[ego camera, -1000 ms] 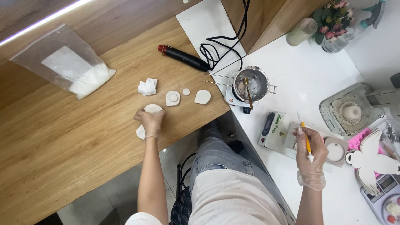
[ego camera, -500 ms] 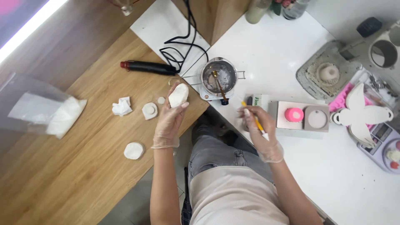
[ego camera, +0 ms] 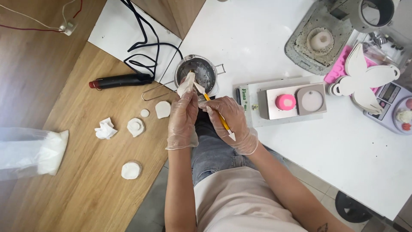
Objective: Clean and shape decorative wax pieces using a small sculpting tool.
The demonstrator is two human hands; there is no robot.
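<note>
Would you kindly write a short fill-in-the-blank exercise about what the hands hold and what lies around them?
1. The left hand holds a white cast piece over the metal ____.
2. The right hand grips a tool with a ____ handle.
3. Both hands wear clear ____.
4. The black heat tool lies on the ____ table.

Missing words: pot; yellow; gloves; wooden
</note>
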